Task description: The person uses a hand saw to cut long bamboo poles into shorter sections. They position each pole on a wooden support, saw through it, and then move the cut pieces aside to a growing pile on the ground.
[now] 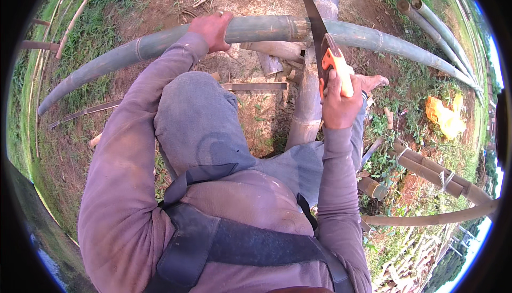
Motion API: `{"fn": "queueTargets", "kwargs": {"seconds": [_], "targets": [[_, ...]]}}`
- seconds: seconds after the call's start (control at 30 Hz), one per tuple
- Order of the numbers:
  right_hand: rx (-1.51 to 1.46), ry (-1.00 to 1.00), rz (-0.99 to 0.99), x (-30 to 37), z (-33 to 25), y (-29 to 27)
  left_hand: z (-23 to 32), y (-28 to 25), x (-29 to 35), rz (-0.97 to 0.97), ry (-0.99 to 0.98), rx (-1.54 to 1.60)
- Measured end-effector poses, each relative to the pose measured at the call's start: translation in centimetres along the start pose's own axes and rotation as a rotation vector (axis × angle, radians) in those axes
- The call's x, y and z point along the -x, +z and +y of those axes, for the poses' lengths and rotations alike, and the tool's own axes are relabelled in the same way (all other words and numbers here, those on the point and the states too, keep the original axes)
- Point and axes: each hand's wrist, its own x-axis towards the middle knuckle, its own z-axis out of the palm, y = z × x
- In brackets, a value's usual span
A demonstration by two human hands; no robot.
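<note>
A long green bamboo pole [261,28] lies crosswise in front of me, its ends bending away in the wide view. My left hand [212,29] is closed over the top of it, left of the middle. In my right hand [341,101] is the orange grip of a hand saw [334,61]. Its dark blade slants up across the pole, beside a pale node; whether the teeth have bitten in cannot be made out. Under the pole runs a thicker, weathered bamboo log [307,114], pointing toward me between my legs.
My bare foot [373,82] rests just right of the saw. A flat dark strip [255,86] lies below the pole. Farther right are a yellow-orange plastic bag [445,116] and tied bamboo poles [426,166]. More bamboo poles [440,31] lie at the upper right.
</note>
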Motion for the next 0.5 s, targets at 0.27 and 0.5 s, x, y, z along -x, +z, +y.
{"fn": "queueTargets", "kwargs": {"seconds": [0.27, 0.5], "targets": [[-0.12, 0.077, 0.03, 12.1, 2.8, -6.8, 0.0, 1.2, -0.3, 0.007, -0.007, -0.027], [-0.051, -0.096, 0.055, -7.0, 2.4, 3.5, 0.5, -0.9, -0.8, -0.035, 0.008, 0.032]]}}
